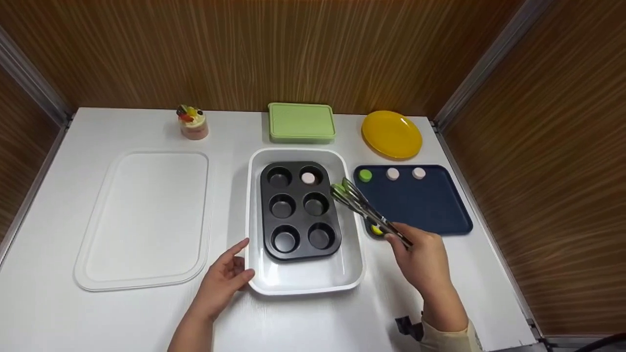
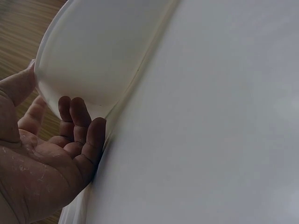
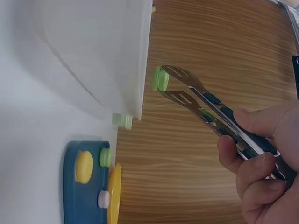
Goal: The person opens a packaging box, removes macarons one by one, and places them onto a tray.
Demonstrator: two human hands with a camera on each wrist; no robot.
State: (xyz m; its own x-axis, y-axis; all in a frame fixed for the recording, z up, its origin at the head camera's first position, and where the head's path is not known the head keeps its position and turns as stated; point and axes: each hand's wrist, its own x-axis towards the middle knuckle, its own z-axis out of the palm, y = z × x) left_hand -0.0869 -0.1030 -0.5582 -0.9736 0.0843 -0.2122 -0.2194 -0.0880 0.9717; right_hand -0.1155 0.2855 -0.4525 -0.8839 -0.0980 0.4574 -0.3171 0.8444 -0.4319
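In the head view, my right hand grips metal tongs that slant up-left over the right rim of a white tub. A green macaron sits between the tong tips in the right wrist view. Inside the tub lies a black muffin pan, a pale pink macaron in its top right cup. Fingers and thumb of my left hand touch the tub's left outer side. Its other fingers curl loosely against the wall in the left wrist view.
Right of the tub, a dark blue tray carries a green, two pale pink and a partly hidden yellow macaron. Behind stand a yellow plate, a green lidded box and a dessert cup. A white lid lies left.
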